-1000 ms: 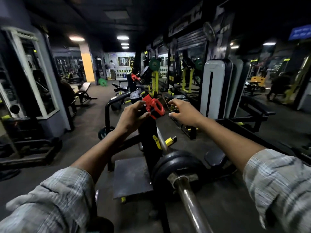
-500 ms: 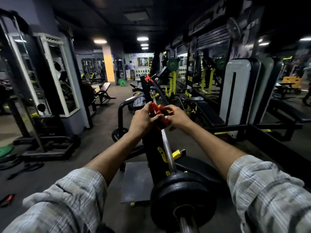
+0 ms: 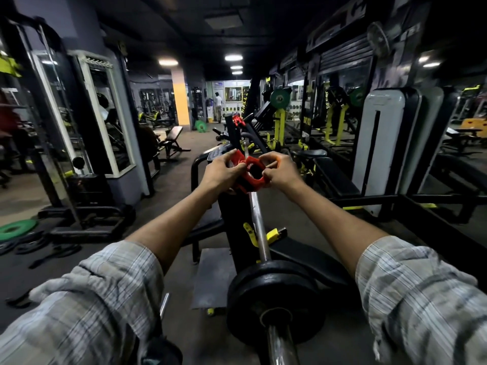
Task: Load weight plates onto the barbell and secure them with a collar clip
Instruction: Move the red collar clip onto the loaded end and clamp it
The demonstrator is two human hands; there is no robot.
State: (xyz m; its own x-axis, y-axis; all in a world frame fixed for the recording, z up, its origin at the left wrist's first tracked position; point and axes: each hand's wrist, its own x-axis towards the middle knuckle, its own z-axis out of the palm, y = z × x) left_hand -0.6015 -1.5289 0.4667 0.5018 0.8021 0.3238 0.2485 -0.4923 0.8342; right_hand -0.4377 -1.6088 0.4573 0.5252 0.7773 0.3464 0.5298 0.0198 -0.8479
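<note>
Both arms are reaching straight forward, nearly parallel, and the hands are meeting in the middle. The left hand (image 3: 222,171) is curling its fingers and thumb round the left side of a red plastic ring-shaped collar clip (image 3: 249,183), with its knuckles turned up. The right hand (image 3: 280,171) is pinching the clip's right edge, its fingers (image 3: 271,157) bending over the top. The left forearm (image 3: 168,227) and right forearm (image 3: 340,219) are showing bare, with the grey striped left sleeve (image 3: 87,306) and right sleeve (image 3: 421,293) bunching near the elbows.
</note>
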